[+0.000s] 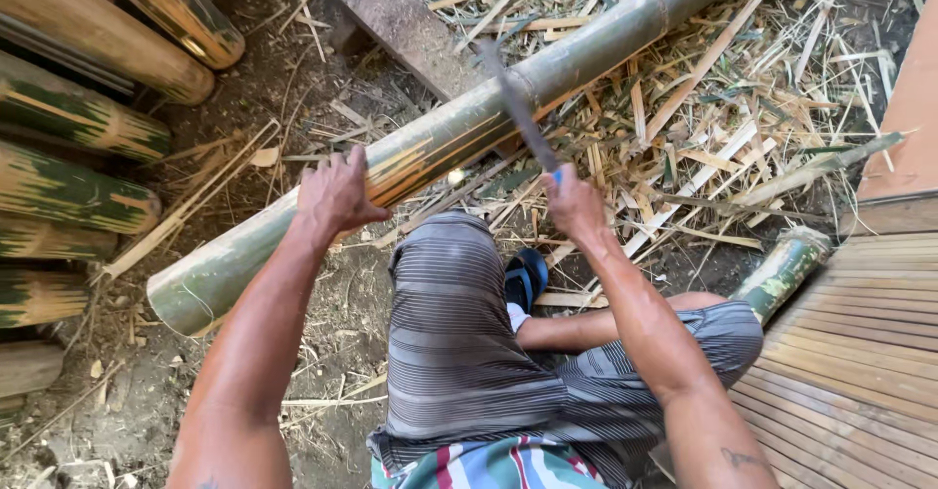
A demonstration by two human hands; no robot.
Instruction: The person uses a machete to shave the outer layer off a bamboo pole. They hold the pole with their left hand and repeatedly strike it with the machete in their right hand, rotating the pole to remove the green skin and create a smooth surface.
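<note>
A long green bamboo pole (586, 40) lies slantwise across the ground, from lower left to upper right, resting on a wooden block (391, 20). My left hand (334, 194) grips the pole near its lower part. My right hand (572, 201) is shut on the blue handle of a long dark knife (518, 108). The blade points up and to the left and meets the pole near a node. My knees in striped shorts are below the pole.
Several cut bamboo lengths (78, 118) are stacked at the left. Bamboo chips and strips (703, 137) litter the ground at upper right. A short bamboo piece (782, 269) lies beside a slatted bamboo platform (860, 352) at right. A blue sandal (528, 274) shows below the pole.
</note>
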